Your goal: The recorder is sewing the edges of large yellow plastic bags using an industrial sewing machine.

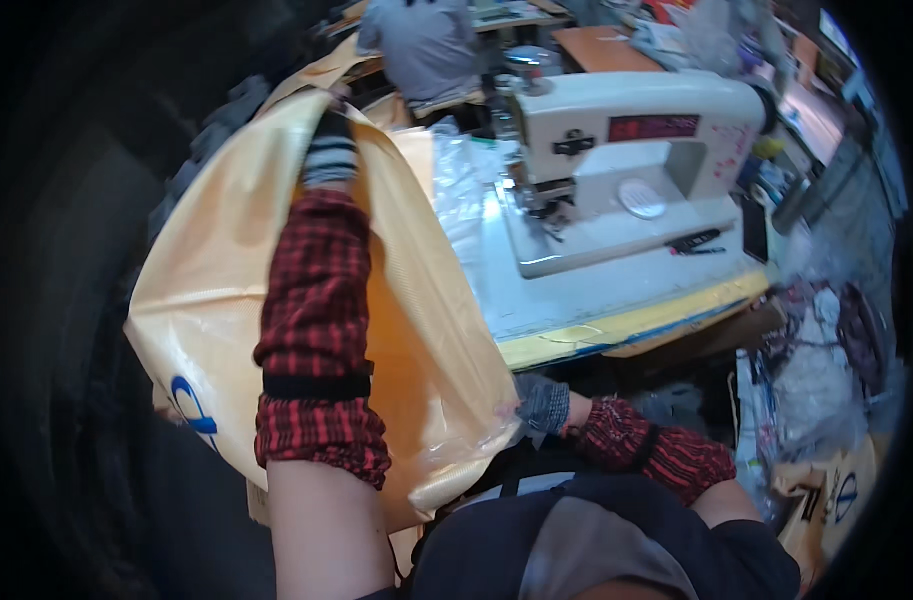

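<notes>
A large pale-yellow woven plastic sack (432,320) with a blue printed mark spreads before me, its mouth hanging wide. Stretched far forward across that opening is my left arm, in a red-and-black checked sleeve cover. My left hand (331,150), in a striped dark-and-grey glove, is closed at the sack's far upper edge; its fingers are partly hidden. Lower and to the right, my right hand (545,405) in a grey knit glove grips the sack's near right edge. Clear plastic film shows along the edge there.
A white sewing machine (627,150) stands on the worktable (557,310) at the right, with a dark phone (755,228) and small black tools (695,242) beside it. Another person (422,50) sits beyond. Plastic bags (817,400) pile at the far right.
</notes>
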The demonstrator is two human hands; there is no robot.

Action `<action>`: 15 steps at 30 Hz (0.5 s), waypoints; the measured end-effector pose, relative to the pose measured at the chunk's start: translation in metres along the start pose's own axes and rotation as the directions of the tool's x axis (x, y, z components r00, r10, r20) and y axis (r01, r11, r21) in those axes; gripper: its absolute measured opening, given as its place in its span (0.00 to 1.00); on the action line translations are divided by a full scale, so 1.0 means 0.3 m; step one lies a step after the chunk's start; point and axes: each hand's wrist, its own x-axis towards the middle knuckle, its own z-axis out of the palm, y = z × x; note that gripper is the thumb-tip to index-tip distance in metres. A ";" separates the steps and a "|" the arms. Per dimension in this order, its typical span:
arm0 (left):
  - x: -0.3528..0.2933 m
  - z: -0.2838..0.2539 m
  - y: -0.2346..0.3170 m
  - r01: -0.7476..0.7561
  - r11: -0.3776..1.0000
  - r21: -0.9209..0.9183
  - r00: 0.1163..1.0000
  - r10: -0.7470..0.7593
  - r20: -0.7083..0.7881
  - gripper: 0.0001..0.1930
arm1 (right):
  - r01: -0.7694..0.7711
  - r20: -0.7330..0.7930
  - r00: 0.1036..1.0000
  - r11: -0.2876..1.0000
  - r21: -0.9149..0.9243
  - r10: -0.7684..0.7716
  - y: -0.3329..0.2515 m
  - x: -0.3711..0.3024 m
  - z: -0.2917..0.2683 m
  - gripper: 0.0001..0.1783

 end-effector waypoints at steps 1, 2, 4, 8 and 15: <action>-0.010 0.164 -0.051 0.007 0.994 0.109 0.992 -0.020 0.126 0.15 | -0.121 -0.016 0.992 0.981 0.154 0.125 0.034 -0.039 -0.006 0.25; -0.040 0.298 -0.120 -0.016 0.962 0.274 0.966 -0.056 0.253 0.15 | -0.230 0.014 0.972 0.925 0.303 0.237 0.074 -0.073 -0.011 0.26; -0.160 0.517 -0.227 -0.128 0.850 0.511 0.844 -0.177 0.506 0.15 | -0.270 0.007 0.954 0.853 0.446 0.298 0.206 -0.155 -0.059 0.25; -0.247 0.640 -0.307 -0.335 0.718 0.611 0.709 -0.235 0.665 0.14 | -0.235 0.051 0.964 0.749 0.619 0.261 0.146 -0.192 -0.153 0.28; -0.165 0.699 -0.337 -0.582 0.597 0.552 0.582 -0.168 0.796 0.14 | -0.262 -0.618 0.786 0.911 -0.320 0.009 0.079 -0.023 -0.149 0.31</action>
